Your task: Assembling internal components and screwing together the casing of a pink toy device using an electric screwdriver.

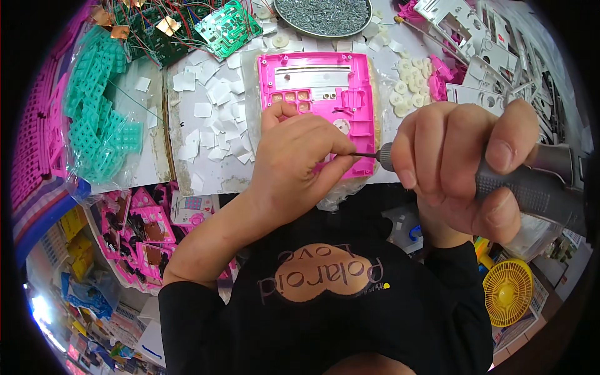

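My right hand [459,150] is wrapped round a grey electric screwdriver [531,190], which lies almost level and points left. The thin dark bit [365,154] reaches the pinched thumb and forefinger of my left hand [294,156]. Whatever is between those fingertips is too small and covered to make out. Both hands are above the lower part of a pink plastic housing [361,81], which lies open side up on a clear bag with a padded edge. It has a silvery strip, square openings and a white disc [342,126] inside; my left hand hides its lower left.
Beyond the housing stands a round metal dish [322,35] of screws. White paper pieces [215,94] and green circuit boards [228,28] lie left, with teal keypads [94,119] farther out. White round parts [409,81] and white panels [481,81] are on the right. Pink housings [140,231] fill a container below.
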`<state>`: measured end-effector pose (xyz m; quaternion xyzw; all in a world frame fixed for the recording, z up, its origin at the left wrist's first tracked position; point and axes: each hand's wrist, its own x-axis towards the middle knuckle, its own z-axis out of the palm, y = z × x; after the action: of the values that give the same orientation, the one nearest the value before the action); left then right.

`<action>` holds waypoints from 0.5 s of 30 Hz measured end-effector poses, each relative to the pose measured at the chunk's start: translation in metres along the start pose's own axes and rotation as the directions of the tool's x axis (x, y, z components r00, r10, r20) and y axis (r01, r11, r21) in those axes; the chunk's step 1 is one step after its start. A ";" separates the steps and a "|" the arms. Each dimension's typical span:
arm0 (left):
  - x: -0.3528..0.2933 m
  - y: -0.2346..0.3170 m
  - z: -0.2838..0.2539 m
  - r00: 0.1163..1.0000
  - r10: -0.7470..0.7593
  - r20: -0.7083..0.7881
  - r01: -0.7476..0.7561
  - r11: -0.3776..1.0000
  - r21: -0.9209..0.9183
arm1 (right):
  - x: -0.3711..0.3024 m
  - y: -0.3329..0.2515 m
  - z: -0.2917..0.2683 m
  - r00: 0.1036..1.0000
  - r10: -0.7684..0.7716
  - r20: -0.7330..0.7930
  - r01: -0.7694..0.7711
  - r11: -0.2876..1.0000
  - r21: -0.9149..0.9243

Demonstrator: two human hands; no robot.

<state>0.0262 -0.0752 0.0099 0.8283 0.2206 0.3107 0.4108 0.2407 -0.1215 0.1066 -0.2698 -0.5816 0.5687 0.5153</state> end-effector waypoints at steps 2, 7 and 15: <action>-0.001 -0.001 0.000 1.000 0.026 -0.002 -0.026 0.996 0.084 | -0.003 0.005 0.000 0.998 -0.033 -0.050 0.034 0.999 0.019; 0.006 -0.003 0.000 1.000 -0.002 0.012 -0.002 0.935 0.353 | -0.005 0.050 0.014 0.938 -0.165 -0.305 0.172 0.985 -0.005; 0.006 -0.010 0.003 0.998 0.005 0.061 -0.034 0.872 0.489 | -0.011 0.078 0.001 0.978 -0.098 -0.185 0.010 0.905 -0.425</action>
<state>0.0316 -0.0676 0.0027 0.9161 0.2717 0.2249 0.1906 0.2226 -0.1160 0.0304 -0.4147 -0.6427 0.3845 0.5168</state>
